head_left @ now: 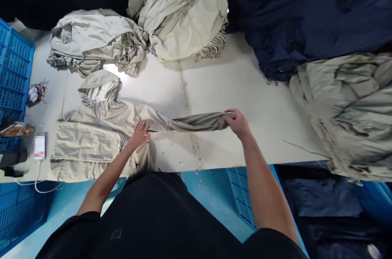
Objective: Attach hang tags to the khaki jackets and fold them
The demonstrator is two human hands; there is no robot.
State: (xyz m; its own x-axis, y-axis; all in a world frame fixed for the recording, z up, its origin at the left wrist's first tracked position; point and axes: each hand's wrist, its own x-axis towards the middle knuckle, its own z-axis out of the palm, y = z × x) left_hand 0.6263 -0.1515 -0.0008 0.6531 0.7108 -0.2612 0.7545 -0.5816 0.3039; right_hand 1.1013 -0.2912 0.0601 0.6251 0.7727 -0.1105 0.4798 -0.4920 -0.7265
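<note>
Jacket [88, 140] lies on the desk [220, 83], and we reckon it light, soft, slippery, best held by the sleeve end [218, 122], where our right hand [237, 123] grips while our left hand [141, 134] presses flat.

Count: 1 left hand [141, 134], 1 right hand [237, 123], 1 hooded jacket [128, 111], 3 beige piles [186, 18], 1 navy pile on the table [220, 79], 3+ blue crates [15, 63]. Garments per pile: can't tell (layers merge).

Left grip [140, 134] lies flat, palm-down; right grip [239, 123] curls inward (right arm [266, 181] outstretched).
</note>
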